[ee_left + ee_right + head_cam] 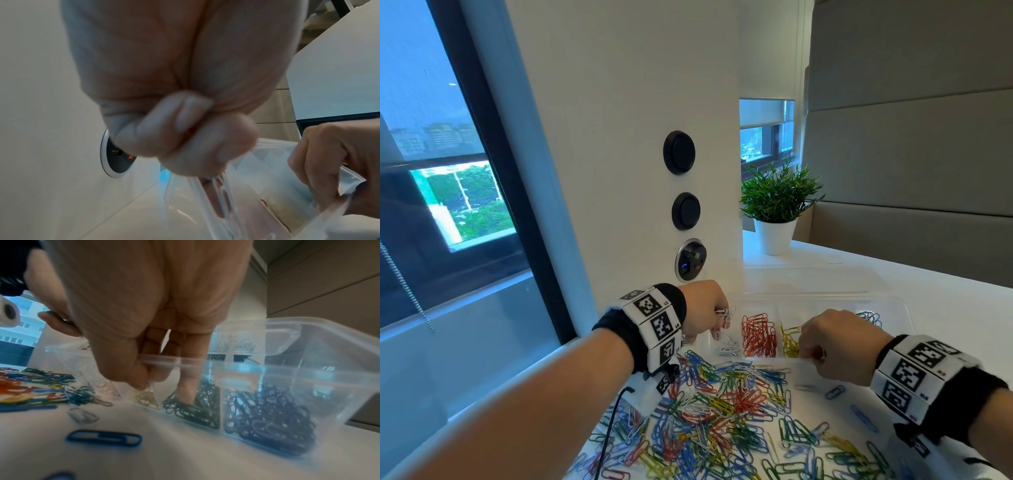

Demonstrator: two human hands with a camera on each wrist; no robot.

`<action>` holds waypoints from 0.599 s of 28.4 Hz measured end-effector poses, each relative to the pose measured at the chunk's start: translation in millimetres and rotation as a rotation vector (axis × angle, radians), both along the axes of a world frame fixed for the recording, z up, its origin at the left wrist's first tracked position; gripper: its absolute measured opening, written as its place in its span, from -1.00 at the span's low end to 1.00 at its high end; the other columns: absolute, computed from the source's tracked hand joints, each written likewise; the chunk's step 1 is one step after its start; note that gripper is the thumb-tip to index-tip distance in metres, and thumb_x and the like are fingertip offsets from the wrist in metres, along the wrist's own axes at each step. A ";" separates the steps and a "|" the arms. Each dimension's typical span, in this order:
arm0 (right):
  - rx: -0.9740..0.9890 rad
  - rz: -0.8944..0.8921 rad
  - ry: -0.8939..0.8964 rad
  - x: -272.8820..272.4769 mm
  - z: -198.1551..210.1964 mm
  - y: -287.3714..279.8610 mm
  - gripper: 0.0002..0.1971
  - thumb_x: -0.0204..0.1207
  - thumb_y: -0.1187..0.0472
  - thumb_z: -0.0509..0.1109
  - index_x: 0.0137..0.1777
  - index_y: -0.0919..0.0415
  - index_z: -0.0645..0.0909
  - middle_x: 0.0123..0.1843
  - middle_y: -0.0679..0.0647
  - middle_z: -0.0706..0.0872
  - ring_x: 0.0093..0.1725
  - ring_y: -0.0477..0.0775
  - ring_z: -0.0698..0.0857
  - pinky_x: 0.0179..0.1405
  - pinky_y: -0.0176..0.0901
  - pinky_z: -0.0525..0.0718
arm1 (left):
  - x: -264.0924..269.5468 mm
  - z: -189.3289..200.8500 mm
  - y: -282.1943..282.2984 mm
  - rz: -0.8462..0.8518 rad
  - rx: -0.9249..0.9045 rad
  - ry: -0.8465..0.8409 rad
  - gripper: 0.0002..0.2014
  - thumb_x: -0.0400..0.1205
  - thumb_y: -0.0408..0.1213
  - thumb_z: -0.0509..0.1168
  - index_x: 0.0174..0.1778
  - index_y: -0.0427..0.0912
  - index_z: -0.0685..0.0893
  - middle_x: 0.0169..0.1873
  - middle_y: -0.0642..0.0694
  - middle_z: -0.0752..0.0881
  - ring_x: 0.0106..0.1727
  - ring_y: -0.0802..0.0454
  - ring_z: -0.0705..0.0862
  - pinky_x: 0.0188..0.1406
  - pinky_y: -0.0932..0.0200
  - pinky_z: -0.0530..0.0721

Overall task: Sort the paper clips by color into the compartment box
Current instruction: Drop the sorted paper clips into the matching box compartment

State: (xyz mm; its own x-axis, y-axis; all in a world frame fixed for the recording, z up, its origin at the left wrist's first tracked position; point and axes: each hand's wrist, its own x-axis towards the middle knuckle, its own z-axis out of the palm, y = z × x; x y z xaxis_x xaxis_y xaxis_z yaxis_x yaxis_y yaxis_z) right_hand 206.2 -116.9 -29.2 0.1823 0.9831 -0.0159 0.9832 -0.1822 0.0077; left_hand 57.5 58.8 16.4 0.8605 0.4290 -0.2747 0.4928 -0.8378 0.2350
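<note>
A clear compartment box lies on the white table behind a heap of mixed-colour paper clips. My left hand pinches a bunch of white clips above the box's leftmost compartment, where other white clips lie. In the left wrist view those white clips hang blurred below the curled fingers. Red clips fill the neighbouring compartment. My right hand reaches into the box and pinches a yellow clip over the yellow clips. One finger dips into the green clips.
Dark blue clips fill the box's right-end compartment. A single blue clip and a white one lie loose in front of the box. A white pillar with round sockets stands behind my left hand; a potted plant is further back.
</note>
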 end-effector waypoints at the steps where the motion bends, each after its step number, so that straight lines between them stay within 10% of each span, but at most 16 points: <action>1: -0.002 -0.002 0.000 0.0 0.1 0.1 -0.72 0.53 0.30 0.25 0.06 0.05 0.76 -0.19 -0.18 0.52 -0.14 -0.06 0.48 -0.38 -0.49 0.24 | -0.6 0.5 0.4 0.004 -0.016 0.005 -0.81 0.70 -0.47 0.19 0.09 -0.38 0.70 0.04 -0.32 0.77 -0.64 -0.01 0.57 -0.63 0.23 0.58; 11: -0.007 -0.018 0.003 -0.1 0.2 0.4 -0.72 0.53 0.30 0.26 0.08 0.04 0.76 -0.12 -0.16 0.55 -0.13 -0.08 0.50 -0.21 -0.37 0.37 | -3.7 3.9 -2.2 0.057 -0.095 0.022 -0.70 0.70 -0.48 0.19 0.36 -0.36 0.58 0.15 -0.16 0.75 -0.75 0.07 0.53 -0.68 0.24 0.55; 17: -0.016 -0.023 0.001 0.6 -0.6 0.8 -0.74 0.55 0.29 0.28 0.09 0.05 0.76 -0.11 -0.13 0.59 -0.14 -0.09 0.51 -0.30 -0.48 0.32 | -4.7 -2.5 -23.4 -0.085 0.102 0.152 -0.58 0.70 -0.35 0.27 0.50 -0.08 0.55 0.34 -0.07 0.65 -0.08 -0.02 0.67 -0.34 0.37 0.57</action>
State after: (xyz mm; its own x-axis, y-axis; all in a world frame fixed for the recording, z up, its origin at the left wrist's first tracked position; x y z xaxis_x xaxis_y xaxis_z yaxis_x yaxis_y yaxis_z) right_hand 206.8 -116.1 -29.8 0.2045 0.9784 -0.0315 0.9789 -0.2043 0.0093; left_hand 52.8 35.5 14.0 0.8471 0.3885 -0.3626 0.4421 -0.8938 0.0751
